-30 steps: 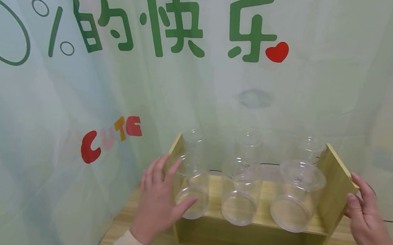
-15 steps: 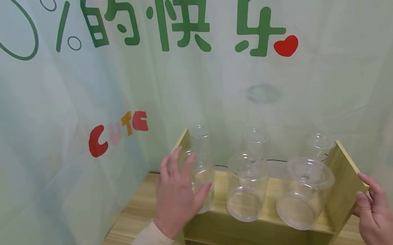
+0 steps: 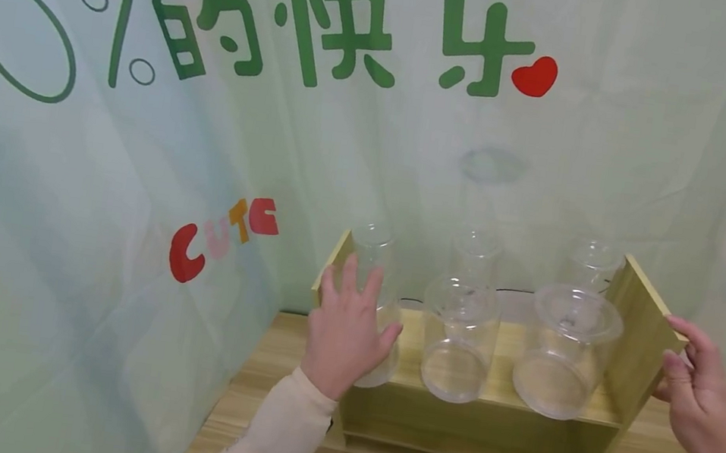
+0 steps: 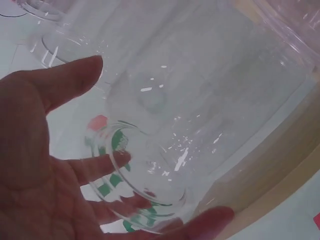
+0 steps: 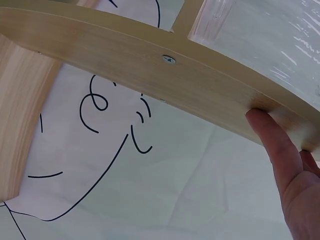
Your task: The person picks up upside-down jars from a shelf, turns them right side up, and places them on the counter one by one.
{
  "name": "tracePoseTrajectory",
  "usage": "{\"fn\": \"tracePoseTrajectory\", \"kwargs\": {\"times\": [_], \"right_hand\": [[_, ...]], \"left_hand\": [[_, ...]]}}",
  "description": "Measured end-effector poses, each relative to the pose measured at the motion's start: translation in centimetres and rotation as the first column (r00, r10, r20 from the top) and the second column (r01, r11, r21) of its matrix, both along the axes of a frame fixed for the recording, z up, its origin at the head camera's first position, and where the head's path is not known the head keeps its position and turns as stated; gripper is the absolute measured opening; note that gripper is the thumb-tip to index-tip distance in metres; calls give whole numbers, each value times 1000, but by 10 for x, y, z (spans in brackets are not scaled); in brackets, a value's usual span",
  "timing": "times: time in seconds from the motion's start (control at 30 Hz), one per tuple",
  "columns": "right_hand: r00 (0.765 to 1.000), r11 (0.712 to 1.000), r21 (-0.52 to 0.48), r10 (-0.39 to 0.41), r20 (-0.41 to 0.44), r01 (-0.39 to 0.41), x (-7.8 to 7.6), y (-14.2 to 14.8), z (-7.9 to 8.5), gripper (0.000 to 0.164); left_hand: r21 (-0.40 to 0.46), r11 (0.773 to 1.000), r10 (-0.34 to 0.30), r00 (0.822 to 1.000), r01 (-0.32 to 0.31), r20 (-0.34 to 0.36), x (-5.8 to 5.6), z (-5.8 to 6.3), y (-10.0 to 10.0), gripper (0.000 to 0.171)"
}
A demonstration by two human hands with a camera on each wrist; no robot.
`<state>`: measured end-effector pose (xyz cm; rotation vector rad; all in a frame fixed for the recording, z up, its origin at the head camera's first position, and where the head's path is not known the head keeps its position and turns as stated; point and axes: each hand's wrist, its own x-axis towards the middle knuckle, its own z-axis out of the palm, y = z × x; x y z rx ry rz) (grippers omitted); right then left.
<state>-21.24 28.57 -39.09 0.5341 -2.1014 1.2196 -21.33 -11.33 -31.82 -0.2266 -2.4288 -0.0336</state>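
Note:
A small wooden shelf [image 3: 467,431] stands on the table, with clear plastic jars in two rows on its upper board. My left hand [image 3: 344,339] is at the front left jar [image 3: 378,372], its fingers spread and mostly straight. In the left wrist view, several fingers of that hand [image 4: 37,165] show through the clear jar [image 4: 165,155]; whether they touch it I cannot tell. My right hand [image 3: 704,405] pinches the upper front corner of the right side panel [image 3: 641,332]. The right wrist view shows fingertips against that panel [image 5: 200,85].
Beside the left jar stand a front middle jar [image 3: 454,372] and a wider front right jar [image 3: 555,389]. Smaller clear jars [image 3: 475,253] are behind them. A printed cloth [image 3: 401,147] hangs close behind the shelf and along the left. The wooden table [image 3: 262,366] lies underneath.
My left hand has moved right and slightly up over the front left jar, coming in from its left side. The right hand keeps its grip on the side panel. The view has shifted a little.

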Motion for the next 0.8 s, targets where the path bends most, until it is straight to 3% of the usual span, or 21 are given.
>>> {"fn": "tracePoseTrajectory", "kwargs": {"times": [0.33, 0.57, 0.8], "right_hand": [[1000, 1000, 10, 3, 24, -3, -1, 3, 0, 50], [999, 999, 42, -25, 34, 23, -5, 8, 1, 50], [999, 999, 37, -8, 47, 6, -9, 10, 1, 50]], "left_hand": [[-32, 999, 3, 986, 2, 167, -13, 6, -1, 77], [-52, 999, -2, 985, 11, 172, -17, 10, -2, 76], [-36, 999, 18, 971, -9, 237, -21, 13, 2, 77]]}}
